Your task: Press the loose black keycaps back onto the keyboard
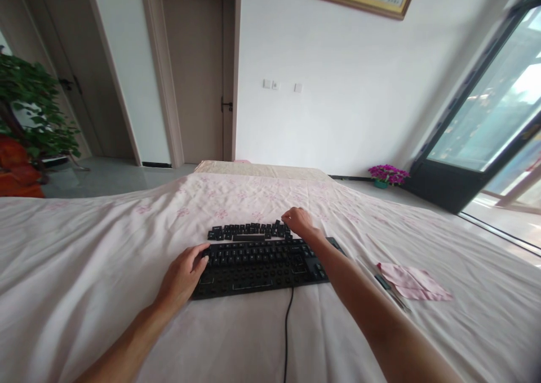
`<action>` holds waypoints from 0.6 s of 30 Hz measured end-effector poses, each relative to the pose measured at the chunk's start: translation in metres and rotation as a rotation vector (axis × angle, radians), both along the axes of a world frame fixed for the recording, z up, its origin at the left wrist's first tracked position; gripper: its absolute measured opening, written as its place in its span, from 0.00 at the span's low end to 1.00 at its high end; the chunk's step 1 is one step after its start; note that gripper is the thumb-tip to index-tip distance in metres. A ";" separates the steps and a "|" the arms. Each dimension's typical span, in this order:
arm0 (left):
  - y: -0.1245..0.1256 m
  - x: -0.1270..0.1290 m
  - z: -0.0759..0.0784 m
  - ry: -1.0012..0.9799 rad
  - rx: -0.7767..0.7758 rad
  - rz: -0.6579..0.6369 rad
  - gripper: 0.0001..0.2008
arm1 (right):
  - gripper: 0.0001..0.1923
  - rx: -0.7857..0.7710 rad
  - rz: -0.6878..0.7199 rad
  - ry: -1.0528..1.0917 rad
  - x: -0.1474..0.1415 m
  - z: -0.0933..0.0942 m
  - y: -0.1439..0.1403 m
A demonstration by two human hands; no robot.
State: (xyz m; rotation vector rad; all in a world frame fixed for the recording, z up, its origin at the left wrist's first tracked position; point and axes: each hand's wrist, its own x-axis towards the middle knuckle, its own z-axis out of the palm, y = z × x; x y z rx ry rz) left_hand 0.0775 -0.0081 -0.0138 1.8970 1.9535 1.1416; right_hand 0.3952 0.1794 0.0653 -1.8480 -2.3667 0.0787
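A black keyboard (253,284) lies on the cloth in front of me, its near rows bare of keycaps and its upper rows still capped. My left hand (182,273) grips its left end between thumb and fingers. Just past its far edge, loose black keycaps (243,230) are laid out in rows, with a long space bar (248,238) among them. My right hand (299,221) reaches over the keyboard to the right end of these rows. Its fingers are curled and pressed together beside the keycaps; whatever is between the fingertips is too small to tell.
A black cable (288,332) runs from the keyboard toward me. On the right lie a pink cloth (416,281) and a thin tool with a dark end (382,282). The pale flowered sheet (127,248) is wrinkled. Beyond stand a green plant (31,101) and purple flowers (386,173).
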 end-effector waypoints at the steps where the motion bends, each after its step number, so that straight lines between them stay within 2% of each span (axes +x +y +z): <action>1: 0.000 0.000 0.000 0.000 0.000 0.000 0.19 | 0.15 0.014 -0.002 -0.006 -0.004 -0.001 0.003; 11: -0.001 0.000 0.002 -0.010 -0.001 0.003 0.18 | 0.10 0.032 -0.027 0.009 -0.021 -0.012 0.017; 18: 0.000 0.001 0.003 -0.015 0.001 0.002 0.19 | 0.13 0.023 0.019 0.143 -0.017 0.005 0.003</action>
